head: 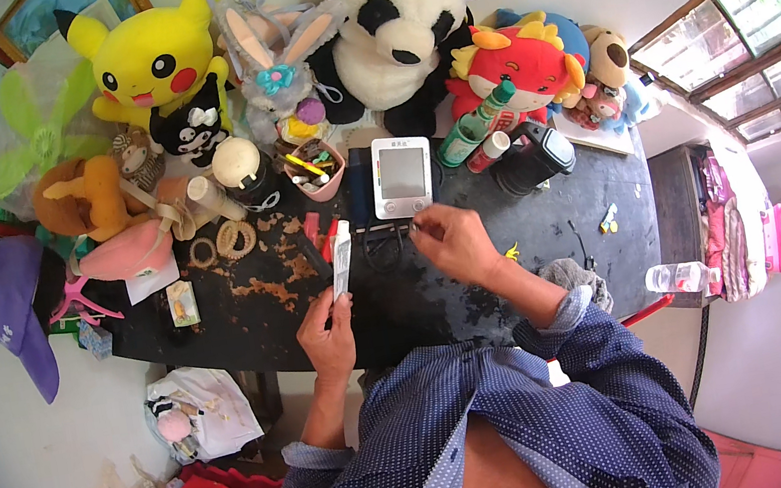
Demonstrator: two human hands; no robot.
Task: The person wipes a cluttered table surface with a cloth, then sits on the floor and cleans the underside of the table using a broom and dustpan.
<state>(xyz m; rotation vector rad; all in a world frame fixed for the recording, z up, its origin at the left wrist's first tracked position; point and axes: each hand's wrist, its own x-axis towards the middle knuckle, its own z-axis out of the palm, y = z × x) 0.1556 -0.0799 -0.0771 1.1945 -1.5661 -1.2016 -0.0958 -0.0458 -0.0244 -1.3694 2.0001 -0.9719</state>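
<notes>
My left hand (329, 336) grips the lower end of a slim white tube (341, 255) with print on it, tilted up over the black tabletop. My right hand (456, 243) is raised just below a white digital blood pressure monitor (402, 175), thumb and fingertips drawn together. A small dark spot shows at those fingertips; whether it is a held object I cannot tell. The monitor's grey screen looks blank. A dark cable (385, 256) loops on the table between my hands. Partly behind the tube lie a red item (331, 238) and a pinkish-red stick (312, 227).
Plush toys, among them a panda (396, 31), line the wall. A pink pen cup (318, 183), a green bottle (475, 129) and a black container (533, 158) stand near the monitor. Beaded bracelets (236, 239) lie left. A grey cloth (578, 280) sits by my right forearm.
</notes>
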